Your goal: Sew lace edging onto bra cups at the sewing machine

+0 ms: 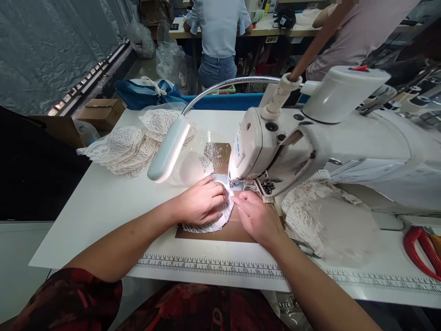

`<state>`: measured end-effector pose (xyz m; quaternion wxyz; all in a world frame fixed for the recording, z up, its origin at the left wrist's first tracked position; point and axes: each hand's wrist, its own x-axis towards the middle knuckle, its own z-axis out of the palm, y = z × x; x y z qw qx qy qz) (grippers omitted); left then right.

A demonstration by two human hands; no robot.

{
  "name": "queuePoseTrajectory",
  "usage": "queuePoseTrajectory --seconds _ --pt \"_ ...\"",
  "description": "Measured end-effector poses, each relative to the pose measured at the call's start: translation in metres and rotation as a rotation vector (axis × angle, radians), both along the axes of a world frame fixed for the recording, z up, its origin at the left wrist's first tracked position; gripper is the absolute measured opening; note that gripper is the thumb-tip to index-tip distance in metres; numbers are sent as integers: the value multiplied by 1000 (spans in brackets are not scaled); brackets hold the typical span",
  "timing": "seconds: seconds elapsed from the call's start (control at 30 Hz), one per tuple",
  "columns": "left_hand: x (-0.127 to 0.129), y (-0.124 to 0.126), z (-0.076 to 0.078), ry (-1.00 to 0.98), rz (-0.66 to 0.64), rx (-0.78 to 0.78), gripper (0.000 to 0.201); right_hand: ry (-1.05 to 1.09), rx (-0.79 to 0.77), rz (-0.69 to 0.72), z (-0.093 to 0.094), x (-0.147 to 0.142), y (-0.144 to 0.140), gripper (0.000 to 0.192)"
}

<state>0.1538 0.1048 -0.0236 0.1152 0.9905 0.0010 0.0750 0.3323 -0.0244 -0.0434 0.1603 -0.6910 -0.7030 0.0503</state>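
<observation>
White table (103, 202) holds sewing machine (275, 147). Left hand (201, 202) flat, right hand (257, 216) pinching lace piece (215, 220) under machine needle. Sewn lace pile (127, 149) left of machine, more lace (310, 207) right.

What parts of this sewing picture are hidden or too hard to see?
Head view only:
- Needle: hidden behind the sewing machine head and glare.
- Lace piece: mostly covered by the left hand and right hand.
- Red scissors: cut off by the right edge.
- Ruler numbers: too small to read.
</observation>
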Motion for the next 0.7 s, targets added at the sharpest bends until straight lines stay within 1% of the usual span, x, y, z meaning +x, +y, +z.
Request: queuePoseTrajectory --seconds 0.1,0.2,0.4,0.5,0.6,0.7 --pt "-1 2 -1 -9 3 -12 26 -14 -19 5 0 -1 0 40" --pt "-1 4 -2 -23 14 -5 27 -19 -52 -21 0 -2 0 41" --pt "-2 9 -2 -42 81 45 32 -43 -109 -76 -1 -3 2 43" --pt "0 7 -1 -31 93 65 33 -43 -51 -89 -3 -2 3 41" --pt "3 2 -1 -27 40 63 35 -27 29 -76 -3 0 3 40" --pt "4 -1 -3 -41 2 39 38 -23 51 -85 -2 0 5 39"
